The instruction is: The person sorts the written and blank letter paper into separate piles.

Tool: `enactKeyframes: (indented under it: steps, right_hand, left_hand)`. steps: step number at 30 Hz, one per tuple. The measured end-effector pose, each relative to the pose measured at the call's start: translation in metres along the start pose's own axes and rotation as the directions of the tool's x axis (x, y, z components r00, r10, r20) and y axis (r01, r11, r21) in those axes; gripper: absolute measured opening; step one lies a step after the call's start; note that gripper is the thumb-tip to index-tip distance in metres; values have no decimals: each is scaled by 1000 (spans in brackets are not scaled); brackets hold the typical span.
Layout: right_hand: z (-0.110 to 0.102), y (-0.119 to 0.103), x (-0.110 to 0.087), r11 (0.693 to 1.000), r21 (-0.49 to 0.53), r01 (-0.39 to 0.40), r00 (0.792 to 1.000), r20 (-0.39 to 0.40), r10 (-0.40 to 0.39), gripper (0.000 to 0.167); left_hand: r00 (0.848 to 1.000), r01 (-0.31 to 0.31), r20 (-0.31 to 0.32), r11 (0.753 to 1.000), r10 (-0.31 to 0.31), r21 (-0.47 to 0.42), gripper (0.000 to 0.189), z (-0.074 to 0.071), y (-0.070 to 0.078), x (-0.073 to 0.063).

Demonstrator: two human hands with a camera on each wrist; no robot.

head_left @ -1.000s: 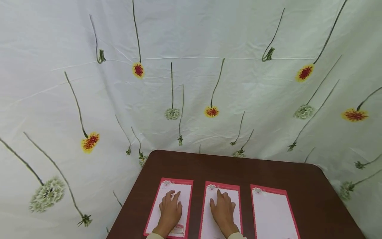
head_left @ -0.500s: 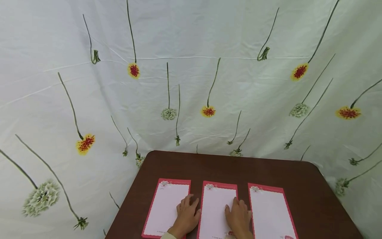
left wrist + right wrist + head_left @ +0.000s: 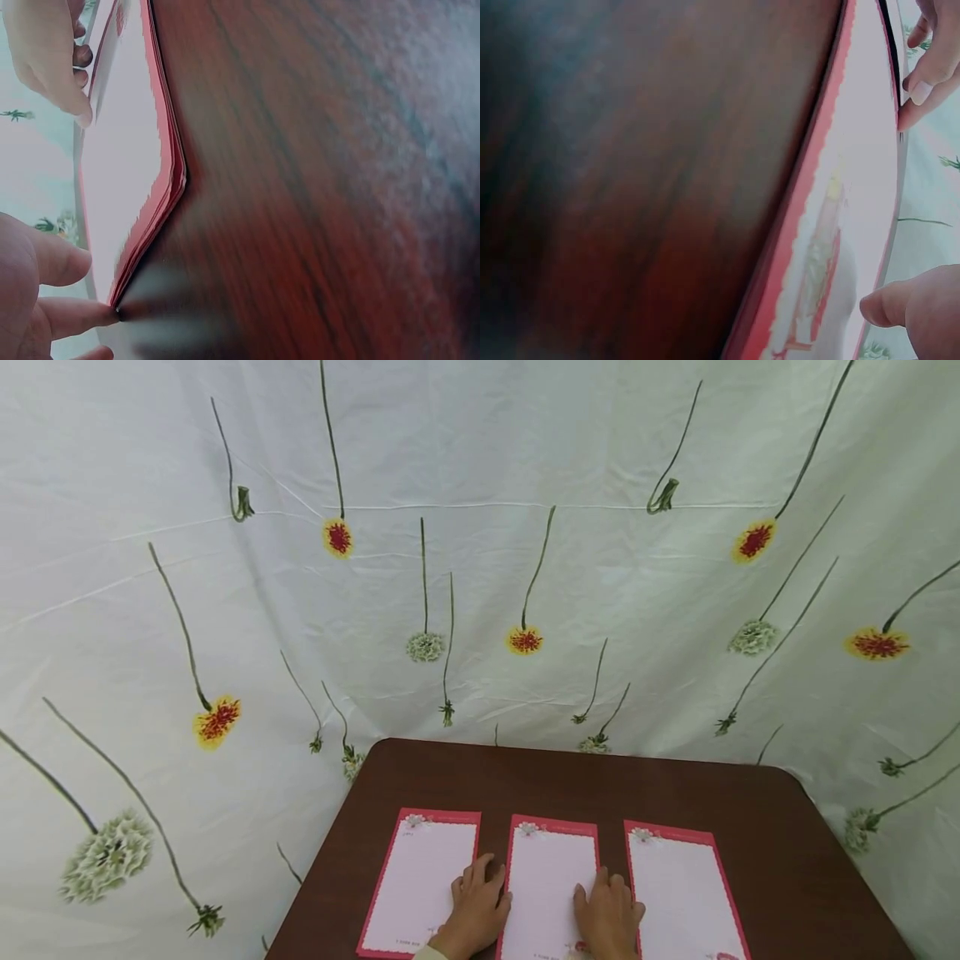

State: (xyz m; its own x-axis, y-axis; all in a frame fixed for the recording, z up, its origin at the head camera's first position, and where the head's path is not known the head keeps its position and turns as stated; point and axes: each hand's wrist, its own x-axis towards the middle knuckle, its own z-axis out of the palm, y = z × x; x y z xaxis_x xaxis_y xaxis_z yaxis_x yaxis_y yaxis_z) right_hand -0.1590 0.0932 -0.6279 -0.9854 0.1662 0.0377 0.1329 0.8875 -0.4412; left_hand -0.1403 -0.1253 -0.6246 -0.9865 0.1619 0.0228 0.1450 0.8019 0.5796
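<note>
Three stacks of pink-bordered stationery paper lie side by side on the brown table. Over the gap between the left stack [image 3: 420, 868] and the middle stack [image 3: 543, 877] lies my left hand [image 3: 474, 914], its fingertips at the middle stack's left edge. My right hand [image 3: 606, 917] rests at that stack's right edge, close to the right stack [image 3: 678, 885]. Several thin layers show along the edge of the middle paper stack [image 3: 124, 165] in the left wrist view. A thumb [image 3: 889, 304] touches the paper in the right wrist view. Neither hand is curled round anything.
The dark brown wooden table [image 3: 600, 785] has rounded far corners. Behind it hangs a white cloth [image 3: 480, 460] printed with long-stemmed flowers, close to the table's far edge.
Both hands have moved right and nearer the body, from lying on the left and middle stacks to either side of the middle stack. The head view has shifted slightly.
</note>
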Motion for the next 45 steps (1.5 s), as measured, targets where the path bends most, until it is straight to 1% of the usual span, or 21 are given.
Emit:
enactKeyframes:
  steps: [10, 13, 16, 18, 20, 26, 30, 36, 40, 45]
  right_hand:
    - [0, 0, 0, 1000, -9, -1, 1000, 7, 1, 61]
    - [1, 0, 0, 1000, -12, -7, 1000, 12, 7, 62]
    - [2, 1, 1, 1000, -15, -15, 1000, 13, 15, 63]
    - [2, 1, 0, 1000, -16, -16, 1000, 8, 17, 63]
    - [2, 1, 0, 1000, -18, -13, 1000, 2, 13, 62]
    - [0, 2, -1, 1000, -19, 2, 1000, -12, -2, 62]
    - [0, 2, -1, 1000, -18, 3, 1000, -17, -3, 61]
    - [-2, 3, -1, 1000, 0, -6, 1000, -28, 6, 58]
    - [-3, 4, -2, 1000, 25, 11, 998, -56, -9, 54]
    - [-5, 4, -2, 999, 45, 20, 997, -78, -16, 51]
  left_hand:
    - [1000, 13, -3, 1000, -13, -9, 47, -1, 7, -2]
    - [999, -19, -43, 1000, 19, 1, 44, 2, 6, -3]
    - [994, -56, -91, 998, 57, 10, 40, 6, 3, -4]
    - [992, -62, -111, 998, 64, 22, 39, 10, 2, -3]
    - [992, -59, -111, 998, 60, 19, 40, 11, 2, -2]
    - [997, -18, -74, 1000, 18, -1, 43, 16, 1, 1]
    - [998, -16, -66, 1000, 15, -9, 42, 16, 2, 0]
    - [995, -28, -95, 1000, 26, -13, 41, 9, 11, -2]
    - [997, -17, -80, 1000, 17, -4, 42, 3, 17, -2]
    - [999, -4, -48, 1000, 6, 26, 45, 2, 20, -1]
